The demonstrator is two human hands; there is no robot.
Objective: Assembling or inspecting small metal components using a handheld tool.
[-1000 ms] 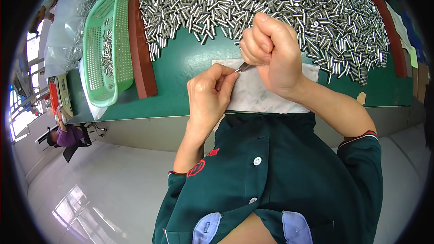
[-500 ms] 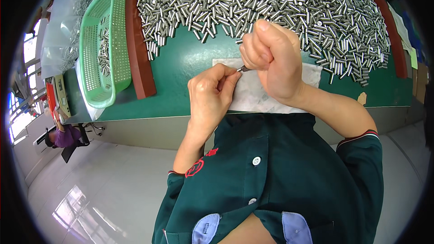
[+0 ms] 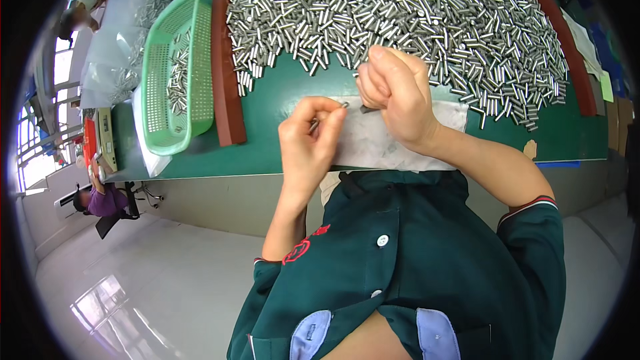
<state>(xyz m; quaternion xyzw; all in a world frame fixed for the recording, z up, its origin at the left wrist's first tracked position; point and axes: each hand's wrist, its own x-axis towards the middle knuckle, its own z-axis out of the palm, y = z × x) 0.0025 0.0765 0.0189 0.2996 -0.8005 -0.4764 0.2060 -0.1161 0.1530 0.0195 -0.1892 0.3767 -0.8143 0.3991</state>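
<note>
My left hand (image 3: 307,140) is closed in a pinch, with a small steel pin (image 3: 345,105) between thumb and fingertips. Only the pin's end shows past them. My right hand (image 3: 400,100) makes a fist just to the right, gripping a slim tool whose short dark tip (image 3: 367,109) pokes out toward the left hand. The rest of that tool is hidden inside the fist. A small gap separates the tip from the pin. Both hands hover over a whitish cloth (image 3: 380,147) on the green table (image 3: 267,100). Beyond them spreads a big heap of steel pins (image 3: 400,13).
Red-brown rails (image 3: 230,93) border the heap left and right. A green plastic basket (image 3: 155,87) with pins stands outside the left rail. Clear bags (image 3: 110,47) of pins lie further left, near a red-and-cream device (image 3: 100,140). A person in purple (image 3: 107,201) sits at far left.
My hands have drawn slightly apart, so the dark tip no longer meets the pin. The right fist sits a little lower and further left. The whole view has shifted slightly.
</note>
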